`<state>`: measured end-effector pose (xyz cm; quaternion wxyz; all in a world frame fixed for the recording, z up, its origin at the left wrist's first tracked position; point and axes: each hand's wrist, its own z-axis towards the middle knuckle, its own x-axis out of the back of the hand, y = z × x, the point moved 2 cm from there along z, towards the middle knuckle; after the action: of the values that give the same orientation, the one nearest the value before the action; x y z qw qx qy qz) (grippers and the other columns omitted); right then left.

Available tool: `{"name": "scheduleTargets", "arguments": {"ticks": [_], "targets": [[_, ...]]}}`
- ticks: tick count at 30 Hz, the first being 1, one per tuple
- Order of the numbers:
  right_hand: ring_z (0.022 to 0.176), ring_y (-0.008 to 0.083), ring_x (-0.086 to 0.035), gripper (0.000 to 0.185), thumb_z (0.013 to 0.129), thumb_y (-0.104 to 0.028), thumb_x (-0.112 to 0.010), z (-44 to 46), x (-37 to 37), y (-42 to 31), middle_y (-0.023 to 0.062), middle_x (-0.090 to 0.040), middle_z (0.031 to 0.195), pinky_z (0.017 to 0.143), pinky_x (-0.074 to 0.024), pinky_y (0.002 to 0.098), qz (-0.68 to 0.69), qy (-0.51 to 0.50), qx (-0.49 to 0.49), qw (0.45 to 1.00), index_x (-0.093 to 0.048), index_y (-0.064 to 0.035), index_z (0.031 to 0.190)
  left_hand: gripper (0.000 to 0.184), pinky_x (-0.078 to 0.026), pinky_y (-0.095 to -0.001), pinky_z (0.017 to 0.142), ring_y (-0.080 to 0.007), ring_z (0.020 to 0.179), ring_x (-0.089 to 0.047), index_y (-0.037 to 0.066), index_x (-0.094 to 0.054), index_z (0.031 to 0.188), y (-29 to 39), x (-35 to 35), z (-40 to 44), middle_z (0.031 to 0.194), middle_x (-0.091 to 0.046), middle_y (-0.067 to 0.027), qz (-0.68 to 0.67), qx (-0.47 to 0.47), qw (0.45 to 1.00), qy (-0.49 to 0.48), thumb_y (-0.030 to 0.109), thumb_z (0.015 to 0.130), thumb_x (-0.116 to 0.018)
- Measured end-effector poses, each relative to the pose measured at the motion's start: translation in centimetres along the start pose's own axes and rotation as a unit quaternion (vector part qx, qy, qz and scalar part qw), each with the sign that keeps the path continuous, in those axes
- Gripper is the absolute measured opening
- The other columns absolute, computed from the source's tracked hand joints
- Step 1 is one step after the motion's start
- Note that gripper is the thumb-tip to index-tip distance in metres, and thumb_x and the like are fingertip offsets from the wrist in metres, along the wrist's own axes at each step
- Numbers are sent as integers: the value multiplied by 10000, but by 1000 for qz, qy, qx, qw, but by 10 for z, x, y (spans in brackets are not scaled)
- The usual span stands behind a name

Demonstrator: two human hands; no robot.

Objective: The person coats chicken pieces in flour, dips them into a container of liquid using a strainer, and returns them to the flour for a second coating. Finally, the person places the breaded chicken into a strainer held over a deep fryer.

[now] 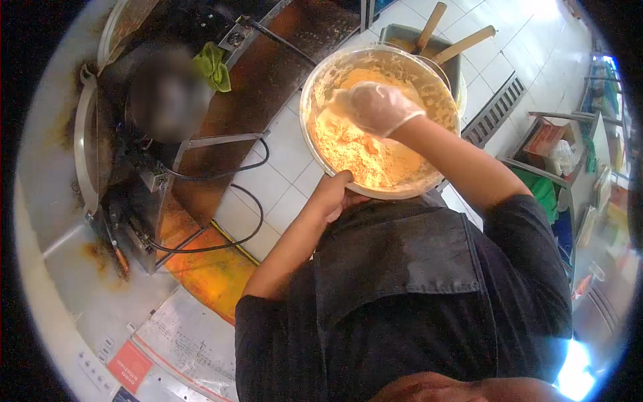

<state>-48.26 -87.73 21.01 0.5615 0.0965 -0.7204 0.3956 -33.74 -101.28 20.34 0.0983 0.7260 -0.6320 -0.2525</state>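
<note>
A large round tub (310, 127) of orange-yellow flour mix (362, 154) is held tilted in front of my apron. At its near rim is my left hand (332, 197), with the thumb over the edge and the fingers underneath. My right hand (380, 107), in a clear plastic glove, is inside the tub among the loose, crumbly powder. Its fingers look curled together, and their tips are partly hidden, so what they hold cannot be made out. Powder is caked along the tub's inner wall.
Behind the tub stands a grey container (395, 33) with two wooden handles (465, 43) sticking out. A floor drain grate (495, 110) lies at right, near a metal shelf (579, 157). Cooking equipment with a black hose (258, 221) and a green cloth (213, 67) is at left.
</note>
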Motion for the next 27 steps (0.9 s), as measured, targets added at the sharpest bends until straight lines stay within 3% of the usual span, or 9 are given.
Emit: {"name": "scheduleTargets", "arguments": {"ticks": [2, 6, 7, 10, 11, 15, 19, 24, 27], "targets": [[830, 298, -695, 147, 955, -148, -550, -12, 12, 10, 137, -683, 880, 725, -578, 406, -71, -15, -20, 997, -662, -98, 1037, 459, -639, -408, 820, -312, 1100, -652, -41, -353, 1401, -2, -3, 2, 1311, -546, -221, -16, -1, 1000, -6, 75, 961, -408], [878, 358, -672, 211, 923, -201, -588, -39, 18, 48, 171, -690, 939, 800, -531, 449, 56, 70, -66, 994, -678, -86, 1076, 461, -640, -400, 818, -312, 1103, -651, -40, -350, 1404, -8, -10, 12, 1309, -546, -221, -34, -27, 999, -4, 73, 961, -405], [921, 349, -678, 244, 917, -208, -587, -50, 34, 44, 169, -708, 996, 844, -529, 433, 16, 45, -85, 995, -691, -89, 1103, 462, -640, -398, 817, -313, 1105, -650, -42, -347, 1405, -11, -10, 13, 1309, -545, -222, -36, -32, 999, -3, 72, 961, -406], [937, 338, -685, 260, 910, -210, -588, -60, 29, 65, 171, -716, 1018, 851, -535, 417, -1, 11, -157, 988, -702, -91, 1111, 476, -626, -478, 884, -387, 1109, -637, -134, -370, 1351, -17, -8, 15, 1303, -536, -270, -46, -43, 998, 1, 59, 924, -456], [925, 322, -692, 264, 902, -205, -584, -69, 32, 75, 171, -721, 999, 848, -541, 396, -6, 47, -163, 986, -711, -77, 1094, 483, -627, -478, 881, -384, 1113, -636, -134, -363, 1359, -19, -6, 17, 1312, -534, -271, -56, -44, 997, -1, 59, 925, -454], [871, 320, -690, 254, 915, -244, -596, -124, 64, 116, 180, -712, 930, 802, -539, 374, 214, 132, -263, 932, -710, -43, 1020, 453, -641, -426, 809, -334, 1044, -674, -106, -409, 1341, -31, 5, 29, 1241, -596, -242, -68, -50, 996, -17, 85, 933, -461], [837, 351, -673, 226, 910, -238, -594, -167, 39, 196, 213, -682, 884, 770, -527, 408, 109, 158, -298, 935, -687, -34, 932, 435, -651, -403, 776, -309, 990, -701, -99, -444, 1318, -26, -10, 34, 1197, -637, -224, -105, -58, 993, 1, 78, 921, -463], [898, 344, -693, 183, 829, -233, -636, -189, -4, 275, 149, -703, 915, 800, -556, 433, -15, 80, -279, 957, -731, -90, 895, 480, -646, -422, 835, -331, 1062, -681, -108, -409, 1354, -22, -36, 24, 1263, -597, -241, -125, -84, 988, 28, 67, 910, -454], [989, 344, -690, 253, 879, -283, -589, -187, -20, 306, 162, -718, 1057, 859, -554, 431, 68, 75, -437, 894, -738, -91, 947, 484, -643, -425, 835, -333, 1068, -680, -110, -408, 1354, -25, -40, 22, 1261, -600, -240, -131, -73, 988, 33, 65, 906, -456]]}}
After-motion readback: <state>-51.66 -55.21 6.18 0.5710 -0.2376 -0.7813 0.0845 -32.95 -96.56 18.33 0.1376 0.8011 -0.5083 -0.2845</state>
